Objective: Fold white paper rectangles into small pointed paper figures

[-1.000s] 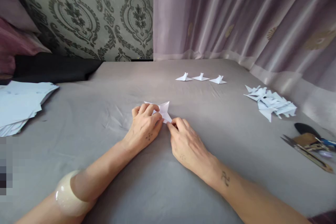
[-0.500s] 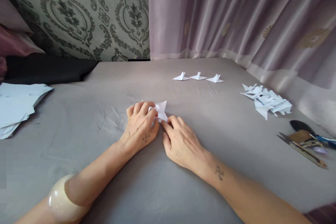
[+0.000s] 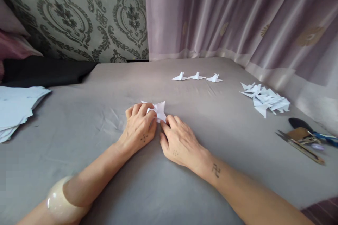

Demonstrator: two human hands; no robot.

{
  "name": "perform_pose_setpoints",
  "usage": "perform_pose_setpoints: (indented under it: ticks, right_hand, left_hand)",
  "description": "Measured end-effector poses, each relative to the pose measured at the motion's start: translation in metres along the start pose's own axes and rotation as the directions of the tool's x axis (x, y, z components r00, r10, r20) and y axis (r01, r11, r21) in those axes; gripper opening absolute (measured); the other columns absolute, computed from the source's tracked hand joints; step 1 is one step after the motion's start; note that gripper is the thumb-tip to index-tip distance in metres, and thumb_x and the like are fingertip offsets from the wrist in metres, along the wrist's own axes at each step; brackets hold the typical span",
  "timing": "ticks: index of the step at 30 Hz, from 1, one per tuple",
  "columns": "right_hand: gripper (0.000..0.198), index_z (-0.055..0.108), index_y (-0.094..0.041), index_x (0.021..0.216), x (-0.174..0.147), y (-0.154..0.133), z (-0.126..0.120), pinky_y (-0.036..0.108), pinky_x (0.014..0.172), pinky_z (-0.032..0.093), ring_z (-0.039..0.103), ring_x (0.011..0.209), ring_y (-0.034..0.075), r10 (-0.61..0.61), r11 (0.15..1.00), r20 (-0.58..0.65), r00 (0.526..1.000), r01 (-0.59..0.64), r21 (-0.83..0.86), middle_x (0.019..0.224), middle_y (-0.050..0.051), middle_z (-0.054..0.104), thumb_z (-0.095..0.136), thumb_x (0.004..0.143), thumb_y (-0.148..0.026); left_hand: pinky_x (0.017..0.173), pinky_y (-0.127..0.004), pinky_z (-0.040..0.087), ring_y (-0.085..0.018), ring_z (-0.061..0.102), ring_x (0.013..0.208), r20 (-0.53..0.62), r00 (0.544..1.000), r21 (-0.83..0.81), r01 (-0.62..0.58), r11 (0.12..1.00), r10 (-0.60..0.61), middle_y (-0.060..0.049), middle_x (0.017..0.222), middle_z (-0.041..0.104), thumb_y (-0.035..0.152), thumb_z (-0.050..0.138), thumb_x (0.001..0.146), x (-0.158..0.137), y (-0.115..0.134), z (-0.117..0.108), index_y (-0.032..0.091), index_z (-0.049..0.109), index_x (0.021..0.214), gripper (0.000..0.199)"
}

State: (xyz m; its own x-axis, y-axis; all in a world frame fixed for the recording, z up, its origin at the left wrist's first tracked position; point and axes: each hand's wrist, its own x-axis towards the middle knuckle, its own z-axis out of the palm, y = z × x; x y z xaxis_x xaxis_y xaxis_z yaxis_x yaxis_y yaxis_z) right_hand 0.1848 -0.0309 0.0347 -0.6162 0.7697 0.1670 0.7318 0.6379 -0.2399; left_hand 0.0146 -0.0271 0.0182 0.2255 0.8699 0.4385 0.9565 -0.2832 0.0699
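A folded white paper (image 3: 160,108) with pointed corners lies flat on the grey sheet in front of me. My left hand (image 3: 139,121) covers its left side, fingers curled and closed on it. At the paper's near right corner, my right hand (image 3: 179,140) is closed too, its bent fingertips touching the edge. The fingers hide part of the folds. Beyond the hands, three folded paper figures (image 3: 197,76) stand in a row. A heap of similar folded papers (image 3: 269,98) lies to the right.
A stack of white paper sheets (image 3: 18,107) lies at the left, near a black cloth (image 3: 47,71). Thread snips (image 3: 299,147) and other small tools are at the right. A purple curtain (image 3: 211,17) and a patterned wall (image 3: 87,14) border the far side.
The view has shifted slightly, so everything sits a little further left. My right fingers have moved slightly along the paper's corner; my left hand keeps its hold.
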Motion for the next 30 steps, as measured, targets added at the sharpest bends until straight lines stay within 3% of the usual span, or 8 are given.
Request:
perform_pose_setpoints:
  ticks: [10,15,18,21,24,26,30]
  right_hand:
    - [0.022,0.063,-0.016,0.081,-0.01,0.012,-0.002,0.032,0.067,0.04,0.055,0.083,0.019,0.018,0.999,-0.009,1.0,-0.018,-0.046,0.089,0.007,0.058,0.043,0.088,-0.009]
    - [0.015,0.061,-0.017,0.101,-0.007,0.019,-0.002,0.03,0.072,0.042,0.054,0.086,0.018,0.066,0.997,-0.197,0.978,-0.059,0.046,0.097,0.006,0.058,0.054,0.088,-0.019]
    - [0.017,0.062,-0.017,0.103,-0.002,0.019,0.002,0.032,0.078,0.04,0.051,0.091,0.02,0.015,1.0,-0.253,0.967,-0.017,-0.004,0.101,0.007,0.059,0.059,0.086,-0.018]
    - [0.013,0.065,-0.019,0.087,0.004,0.019,0.008,0.033,0.072,0.035,0.049,0.083,0.02,-0.07,0.993,-0.229,0.971,0.045,-0.113,0.091,0.005,0.061,0.053,0.089,-0.013]
    - [0.024,0.064,-0.019,0.079,0.006,0.018,0.013,0.034,0.069,0.031,0.047,0.076,0.019,-0.131,0.974,-0.202,0.971,0.088,-0.209,0.078,0.003,0.059,0.047,0.09,-0.006]
    - [0.024,0.065,-0.018,0.082,0.006,0.015,0.013,0.034,0.068,0.03,0.047,0.075,0.019,-0.139,0.963,-0.188,0.972,0.089,-0.253,0.077,0.004,0.058,0.046,0.09,-0.006]
    - [0.024,0.066,-0.017,0.087,0.003,0.01,0.008,0.035,0.068,0.028,0.047,0.076,0.02,-0.111,0.951,-0.158,0.981,0.058,-0.305,0.078,0.005,0.058,0.045,0.091,-0.006]
  left_hand:
    - [0.088,-0.046,0.037,-0.028,0.048,0.107,-0.026,0.997,-0.029,-0.067,0.997,0.067,-0.009,0.118,0.058,0.019,0.053,0.088,-0.009,-0.011,0.0,0.021,0.063,0.083,0.012]
    - [0.086,-0.045,0.037,-0.027,0.046,0.106,-0.038,0.998,-0.129,-0.045,0.991,0.04,-0.008,0.118,0.057,0.023,0.055,0.09,-0.007,-0.009,-0.001,0.025,0.07,0.082,0.017]
    - [0.085,-0.044,0.036,-0.027,0.045,0.105,-0.008,1.0,-0.203,0.0,0.979,-0.002,-0.006,0.118,0.057,0.025,0.059,0.089,-0.004,-0.006,0.001,0.028,0.073,0.08,0.017]
    - [0.085,-0.045,0.036,-0.028,0.044,0.108,0.025,1.0,-0.223,0.003,0.975,0.002,-0.006,0.123,0.055,0.029,0.061,0.088,-0.004,-0.005,0.004,0.031,0.074,0.081,0.016]
    - [0.086,-0.045,0.036,-0.029,0.043,0.109,0.011,0.999,-0.207,0.033,0.978,-0.032,-0.008,0.127,0.052,0.025,0.061,0.085,-0.007,-0.005,0.001,0.03,0.071,0.098,0.018]
    - [0.084,-0.044,0.037,-0.028,0.045,0.103,-0.004,0.998,-0.19,0.065,0.98,-0.067,-0.01,0.121,0.053,0.018,0.06,0.079,-0.011,-0.004,-0.004,0.026,0.068,0.105,0.029]
    - [0.073,-0.039,0.035,-0.022,0.047,0.081,-0.023,0.999,-0.135,0.032,0.99,-0.035,-0.007,0.09,0.059,0.016,0.054,0.079,-0.018,0.005,-0.016,0.023,0.072,0.092,0.023]
